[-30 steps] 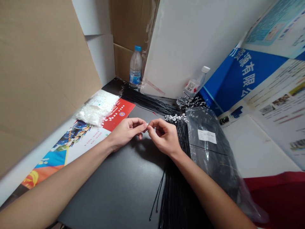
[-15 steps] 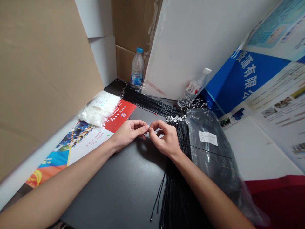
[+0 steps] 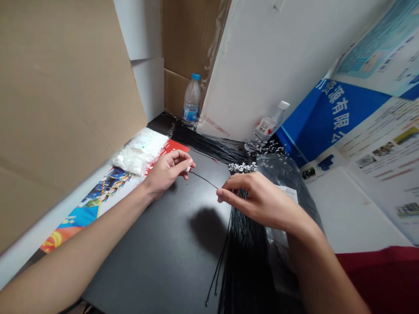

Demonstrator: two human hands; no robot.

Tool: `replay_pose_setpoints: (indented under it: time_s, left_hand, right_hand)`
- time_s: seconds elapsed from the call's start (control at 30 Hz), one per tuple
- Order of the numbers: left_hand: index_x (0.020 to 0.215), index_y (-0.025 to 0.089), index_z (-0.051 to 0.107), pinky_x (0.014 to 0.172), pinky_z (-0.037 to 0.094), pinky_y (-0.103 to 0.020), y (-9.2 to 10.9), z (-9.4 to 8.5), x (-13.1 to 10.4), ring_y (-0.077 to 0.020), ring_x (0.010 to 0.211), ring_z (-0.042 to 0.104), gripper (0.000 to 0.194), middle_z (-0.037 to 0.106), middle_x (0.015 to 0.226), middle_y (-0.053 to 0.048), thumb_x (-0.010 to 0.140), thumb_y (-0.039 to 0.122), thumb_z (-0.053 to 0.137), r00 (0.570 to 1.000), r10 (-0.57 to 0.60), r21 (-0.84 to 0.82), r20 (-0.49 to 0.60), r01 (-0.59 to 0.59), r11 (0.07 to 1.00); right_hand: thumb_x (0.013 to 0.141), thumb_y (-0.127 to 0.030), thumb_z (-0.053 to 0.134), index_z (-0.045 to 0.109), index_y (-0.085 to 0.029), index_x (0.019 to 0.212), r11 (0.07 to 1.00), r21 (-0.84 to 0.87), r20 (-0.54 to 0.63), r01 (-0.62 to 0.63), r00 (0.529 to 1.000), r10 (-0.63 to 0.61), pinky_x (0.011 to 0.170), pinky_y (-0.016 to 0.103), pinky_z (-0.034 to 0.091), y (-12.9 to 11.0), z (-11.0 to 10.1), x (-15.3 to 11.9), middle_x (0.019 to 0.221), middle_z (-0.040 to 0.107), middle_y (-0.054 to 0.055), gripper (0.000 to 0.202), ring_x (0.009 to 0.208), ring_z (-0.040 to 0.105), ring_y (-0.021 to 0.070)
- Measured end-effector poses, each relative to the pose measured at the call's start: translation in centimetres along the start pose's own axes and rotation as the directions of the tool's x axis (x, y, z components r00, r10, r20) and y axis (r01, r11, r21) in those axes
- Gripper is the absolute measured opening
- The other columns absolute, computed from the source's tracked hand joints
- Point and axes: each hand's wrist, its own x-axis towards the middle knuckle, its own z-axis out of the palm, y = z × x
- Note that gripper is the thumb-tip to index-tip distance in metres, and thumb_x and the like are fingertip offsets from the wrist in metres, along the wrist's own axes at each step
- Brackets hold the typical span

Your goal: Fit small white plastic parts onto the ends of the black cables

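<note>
Between finger and thumb, my left hand [image 3: 170, 171] pinches a small white connector [image 3: 189, 168], mostly covered by the fingertips. A thin black wire [image 3: 204, 179] runs from there down to my right hand [image 3: 257, 196], whose thumb and forefinger are closed on it. Both hands are above the dark grey table [image 3: 144, 257]. Under and beside my right hand lies a thick bundle of black wires [image 3: 245, 244], with white connectors [image 3: 242, 167] on their far ends.
A clear bag of white pieces [image 3: 140, 150] lies on a printed sheet [image 3: 87, 209] at left. More black wires [image 3: 209, 142] lie at the back near a blue-capped bottle [image 3: 191, 98]. A white-capped bottle [image 3: 270, 122] leans behind a plastic bag [image 3: 304, 187]. Cardboard [image 3: 68, 87] stands left.
My hands have drawn apart from being together, the left moving slightly left and the right moving right along the wire. The wire now shows between them. The view has shifted slightly.
</note>
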Motion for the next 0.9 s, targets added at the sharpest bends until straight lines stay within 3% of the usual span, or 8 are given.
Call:
replay_pose_setpoints:
  time_s: [0.1,0.2,0.3,0.4,0.47,0.53,0.7,0.9]
  left_hand:
    - [0.081,0.015,0.059,0.058,0.048,-0.024,0.0,-0.1,0.0,-0.0113,0.065,0.054,0.024,0.062,0.078,-0.002,0.077,0.037,0.069,1.000,0.017,0.081,0.017,-0.018,0.997]
    - [0.081,0.017,0.059,0.058,0.047,-0.025,-0.2,0.1,0.0,-0.0124,0.064,0.055,0.021,0.063,0.077,-0.002,0.080,0.036,0.065,0.999,0.013,0.264,0.051,-0.026,0.964]
    - [0.082,0.018,0.060,0.060,0.046,-0.027,-0.4,0.1,-0.2,-0.0146,0.064,0.057,0.014,0.065,0.077,-0.003,0.082,0.033,0.060,0.994,0.035,0.539,0.101,-0.085,0.838]
    - [0.079,0.020,0.061,0.060,0.043,-0.028,-0.4,-0.3,-0.2,-0.0159,0.061,0.056,0.009,0.066,0.073,-0.002,0.082,0.028,0.056,0.981,0.103,0.747,0.167,-0.194,0.636]
    - [0.078,0.021,0.062,0.060,0.042,-0.029,-0.3,-0.7,-0.1,-0.0165,0.060,0.056,0.010,0.066,0.071,-0.003,0.081,0.027,0.055,0.972,0.131,0.800,0.196,-0.236,0.552]
    - [0.079,0.021,0.062,0.060,0.041,-0.029,-0.1,-1.1,0.1,-0.0173,0.060,0.056,0.012,0.066,0.071,-0.003,0.082,0.028,0.053,0.968,0.149,0.832,0.200,-0.248,0.497]
    - [0.083,0.022,0.065,0.060,0.038,-0.032,0.9,-2.9,0.4,-0.0220,0.067,0.060,0.017,0.068,0.079,-0.007,0.083,0.030,0.050,0.981,0.135,0.924,0.139,-0.178,0.339]
    - [0.084,0.024,0.069,0.057,0.036,-0.034,2.4,-5.9,-0.2,-0.0261,0.063,0.059,0.018,0.068,0.072,-0.008,0.077,0.024,0.052,0.987,0.144,0.986,-0.077,0.054,0.161]
  right_hand:
    - [0.091,-0.043,0.055,0.070,-0.022,0.072,0.945,0.327,0.021,0.002,1.000,-0.009,0.047,0.024,0.039,-0.9,-1.8,-1.6,0.060,0.060,-0.001,0.032,0.050,0.051,0.0097]
    - [0.088,-0.052,0.057,0.060,-0.024,0.072,0.689,0.724,-0.099,-0.004,0.989,0.110,0.030,0.021,0.026,-0.7,-3.1,-2.3,0.047,0.040,-0.008,0.033,0.032,0.032,0.0059]
    - [0.081,-0.054,0.064,0.054,-0.024,0.072,0.578,0.815,-0.142,-0.041,0.953,0.268,0.026,0.019,0.021,0.9,-3.3,-1.7,0.046,0.036,-0.010,0.032,0.030,0.027,0.0052]
    - [0.084,-0.050,0.060,0.055,-0.021,0.073,0.717,0.644,-0.096,-0.267,0.902,0.422,0.033,0.022,0.036,3.7,-2.6,-0.6,0.050,0.048,-0.005,0.031,0.036,0.045,0.0095]
    - [0.087,-0.038,0.059,0.053,-0.020,0.063,0.805,0.278,-0.108,-0.524,0.816,0.568,0.041,0.024,0.042,5.4,-1.9,-0.1,0.047,0.054,-0.001,0.031,0.039,0.053,0.0127]
    - [0.088,-0.030,0.057,0.049,-0.020,0.052,0.748,-0.071,-0.122,-0.659,0.750,0.650,0.046,0.026,0.043,6.5,-1.2,0.2,0.042,0.056,0.002,0.037,0.039,0.055,0.0143]
    - [0.090,-0.032,0.050,0.051,-0.020,0.049,0.707,-0.249,-0.044,-0.661,0.737,0.674,0.051,0.026,0.043,6.7,-0.4,0.6,0.044,0.060,0.004,0.043,0.042,0.058,0.0146]
    - [0.091,-0.041,0.049,0.066,-0.016,0.064,0.573,-0.482,-0.126,-0.662,0.700,0.703,0.057,0.032,0.042,6.7,-0.2,0.6,0.062,0.067,0.012,0.041,0.062,0.066,0.0240]
